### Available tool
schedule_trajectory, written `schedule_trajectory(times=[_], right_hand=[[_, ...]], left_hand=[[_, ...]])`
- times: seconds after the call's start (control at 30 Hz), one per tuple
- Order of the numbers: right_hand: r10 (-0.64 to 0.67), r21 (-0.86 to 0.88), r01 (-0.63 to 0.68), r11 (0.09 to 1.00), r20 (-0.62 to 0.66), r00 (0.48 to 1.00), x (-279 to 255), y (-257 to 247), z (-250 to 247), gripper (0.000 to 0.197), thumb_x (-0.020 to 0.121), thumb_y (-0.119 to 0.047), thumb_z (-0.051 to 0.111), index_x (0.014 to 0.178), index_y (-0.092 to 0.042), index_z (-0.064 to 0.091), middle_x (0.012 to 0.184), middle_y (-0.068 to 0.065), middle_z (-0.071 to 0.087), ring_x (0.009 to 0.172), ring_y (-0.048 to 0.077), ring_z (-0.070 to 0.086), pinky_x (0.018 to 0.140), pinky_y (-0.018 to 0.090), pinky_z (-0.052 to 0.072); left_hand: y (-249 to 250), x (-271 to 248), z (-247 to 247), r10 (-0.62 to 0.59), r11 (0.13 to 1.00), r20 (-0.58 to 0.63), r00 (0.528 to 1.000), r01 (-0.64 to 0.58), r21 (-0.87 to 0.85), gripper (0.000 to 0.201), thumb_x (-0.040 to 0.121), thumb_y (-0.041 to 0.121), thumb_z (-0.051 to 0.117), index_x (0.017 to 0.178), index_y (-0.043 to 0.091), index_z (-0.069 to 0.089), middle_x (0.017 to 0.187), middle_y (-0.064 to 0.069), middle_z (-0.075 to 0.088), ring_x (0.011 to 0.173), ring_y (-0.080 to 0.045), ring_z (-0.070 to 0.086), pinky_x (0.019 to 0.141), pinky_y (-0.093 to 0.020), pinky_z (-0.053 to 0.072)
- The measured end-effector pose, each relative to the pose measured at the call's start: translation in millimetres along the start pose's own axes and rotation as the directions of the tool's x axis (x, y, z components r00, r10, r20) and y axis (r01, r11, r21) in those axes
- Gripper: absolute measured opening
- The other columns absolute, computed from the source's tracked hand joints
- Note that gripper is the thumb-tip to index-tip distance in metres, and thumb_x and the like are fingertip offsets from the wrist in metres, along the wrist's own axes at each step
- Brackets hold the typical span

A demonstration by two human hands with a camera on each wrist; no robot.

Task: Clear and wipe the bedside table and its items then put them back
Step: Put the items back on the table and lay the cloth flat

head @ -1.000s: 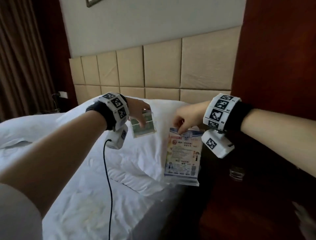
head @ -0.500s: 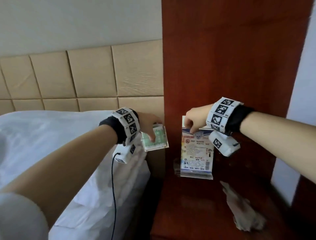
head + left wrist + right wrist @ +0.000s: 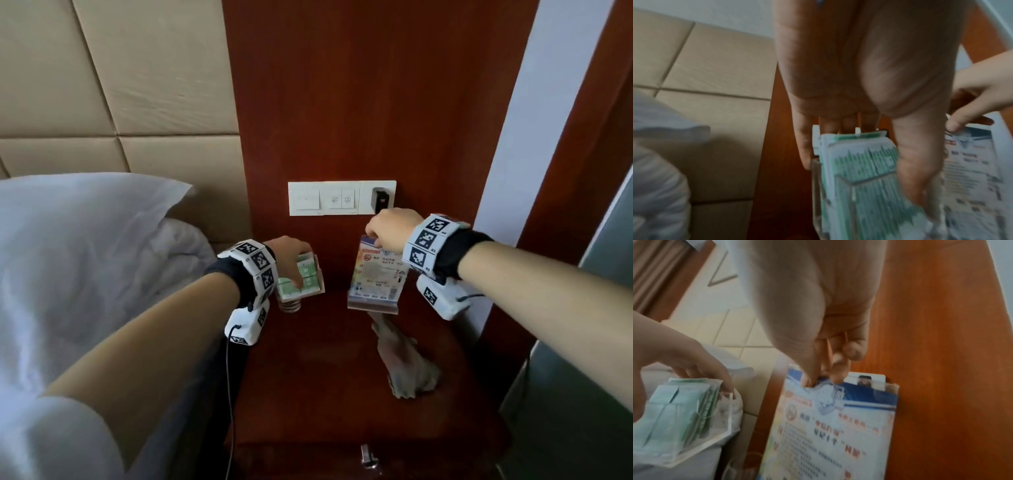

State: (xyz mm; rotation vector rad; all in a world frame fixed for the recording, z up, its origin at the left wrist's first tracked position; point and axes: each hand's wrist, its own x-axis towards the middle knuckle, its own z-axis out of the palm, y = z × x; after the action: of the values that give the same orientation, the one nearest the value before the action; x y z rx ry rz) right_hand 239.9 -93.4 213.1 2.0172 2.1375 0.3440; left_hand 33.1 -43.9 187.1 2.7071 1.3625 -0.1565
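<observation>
My left hand (image 3: 291, 255) grips a clear acrylic holder of green-and-white cards (image 3: 305, 279) by its top, above the back left of the dark red bedside table (image 3: 308, 394). The same card holder (image 3: 865, 183) fills the left wrist view, thumb in front, fingers behind. My right hand (image 3: 390, 229) pinches the top edge of an upright acrylic notice stand (image 3: 375, 277) with a blue-headed printed sheet, held over the back of the table. In the right wrist view thumb and fingers pinch the notice stand (image 3: 834, 426). A crumpled beige cloth (image 3: 404, 363) lies on the table's right.
A clear glass (image 3: 290, 305) stands at the table's back left, under the card holder. A white switch panel (image 3: 339, 198) with a black plug sits on the wooden wall panel. The bed's white pillow (image 3: 78, 246) lies left; a drawer handle (image 3: 366, 455) shows at the front.
Both hands have carried the card holder and the notice stand from over the bed rightward to above the bedside table. The view has swung right and down onto the table.
</observation>
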Motion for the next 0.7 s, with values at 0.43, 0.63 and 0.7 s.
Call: schedule_trajectory(times=[0.43, 0.63, 0.7], right_hand=[[0.128, 0.014, -0.128, 0.992, -0.068, 0.989, 32.8, 32.3, 121.0, 0.022, 0.091, 0.001, 0.043, 0.108, -0.008, 0.054, 0.101, 0.012, 0.064, 0.094, 0.033, 0.063, 0.063, 0.034, 0.041], [0.094, -0.048, -0.099, 0.994, -0.106, 0.990, 55.8, 52.2, 132.3, 0.026, 0.091, 0.005, 0.041, 0.110, -0.005, 0.055, 0.101, 0.014, 0.063, 0.095, 0.033, 0.063, 0.063, 0.034, 0.041], [0.101, -0.058, -0.106, 0.993, -0.095, 0.990, 59.8, 57.0, 137.6, 0.027, 0.090, 0.006, 0.041, 0.109, -0.005, 0.056, 0.101, 0.014, 0.063, 0.095, 0.033, 0.062, 0.064, 0.034, 0.042]], left_hand=[[14.4, 78.2, 117.3, -0.111, 0.978, 0.046, 0.993, 0.117, -0.171, 0.059, 0.084, 0.018, 0.062, 0.137, 0.020, 0.039, 0.124, -0.007, 0.058, 0.108, -0.025, 0.059, 0.085, -0.036, 0.053], [18.5, 113.6, 135.3, -0.108, 0.979, 0.025, 0.994, 0.111, -0.171, 0.056, 0.085, 0.020, 0.059, 0.138, 0.021, 0.040, 0.124, -0.006, 0.059, 0.108, -0.023, 0.059, 0.082, -0.032, 0.050], [19.4, 123.1, 141.8, -0.117, 0.981, 0.036, 0.992, 0.121, -0.154, 0.057, 0.087, 0.017, 0.057, 0.140, 0.022, 0.038, 0.127, -0.007, 0.056, 0.111, -0.025, 0.057, 0.084, -0.034, 0.051]])
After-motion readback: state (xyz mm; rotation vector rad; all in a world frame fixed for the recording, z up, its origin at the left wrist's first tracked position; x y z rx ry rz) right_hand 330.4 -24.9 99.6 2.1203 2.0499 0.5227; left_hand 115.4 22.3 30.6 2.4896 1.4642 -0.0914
